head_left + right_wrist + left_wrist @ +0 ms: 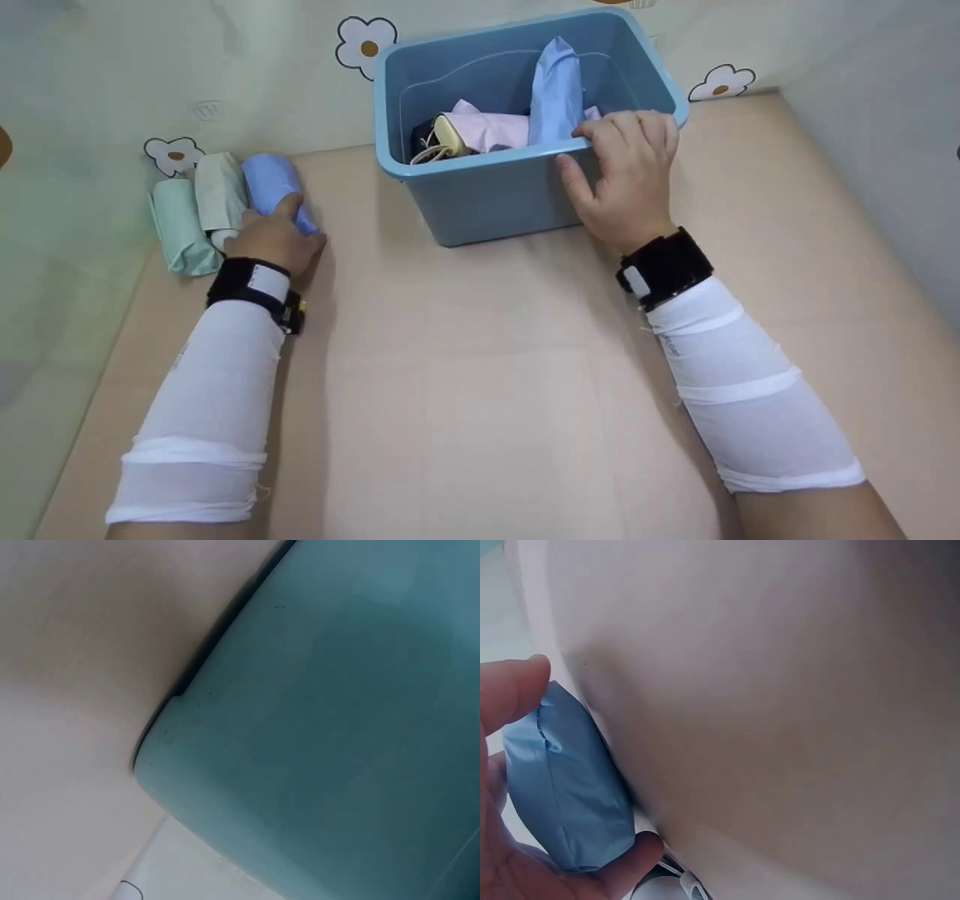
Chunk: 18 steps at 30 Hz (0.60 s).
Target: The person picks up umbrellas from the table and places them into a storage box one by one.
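Note:
At the left, my left hand [274, 236] curls round a blue folded umbrella [271, 180] lying on the table. In the left wrist view, thumb and fingers stand on either side of this umbrella [570, 780]. Just left of it lie a pale grey-green folded umbrella [220, 191] and a mint green one [180, 229]. My right hand [630, 176] grips the near rim of a blue plastic bin [495, 199], thumb on the outer wall. Inside the bin are a light blue folded umbrella [556, 94], standing up, and a pink one [491, 131] with a yellow handle end.
A dark item [422, 139] shows partly at the bin's left inside. The table cover [480, 375] is beige. A pale wall sheet with printed flowers [366, 46] runs behind the bin and down the left; a grey-white wall [885, 135] bounds the right.

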Motion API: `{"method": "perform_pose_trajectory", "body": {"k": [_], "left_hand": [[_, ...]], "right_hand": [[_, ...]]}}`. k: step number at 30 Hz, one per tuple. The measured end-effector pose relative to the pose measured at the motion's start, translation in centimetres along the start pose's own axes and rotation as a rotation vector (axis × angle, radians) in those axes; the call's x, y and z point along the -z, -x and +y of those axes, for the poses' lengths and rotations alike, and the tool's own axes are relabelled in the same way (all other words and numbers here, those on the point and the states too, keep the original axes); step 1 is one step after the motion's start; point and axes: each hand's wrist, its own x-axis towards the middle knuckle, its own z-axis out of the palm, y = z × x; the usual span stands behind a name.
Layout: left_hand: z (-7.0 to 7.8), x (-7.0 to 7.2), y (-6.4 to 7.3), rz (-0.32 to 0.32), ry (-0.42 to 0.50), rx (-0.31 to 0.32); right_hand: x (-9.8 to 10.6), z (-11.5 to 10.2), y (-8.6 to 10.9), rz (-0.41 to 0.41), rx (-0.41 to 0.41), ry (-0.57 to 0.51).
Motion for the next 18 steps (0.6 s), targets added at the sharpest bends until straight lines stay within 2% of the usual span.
{"method": "perform_pose_trajectory", "body": {"k": [7, 13, 18], "left_hand": [[0.5, 0.0, 0.3, 0.014, 0.007, 0.014], [1.4, -0.2, 0.8, 0.024, -0.028, 0.001], [1.6, 0.0, 1.0, 0.015, -0.018, -0.011]], "right_hand": [[0.1, 0.0, 0.0, -0.016, -0.007, 0.003], [0.2, -0.1, -0.1, -0.019, -0.012, 0.014], [0.2, -0.2, -0.1, -0.032, -0.015, 0.028]]}}
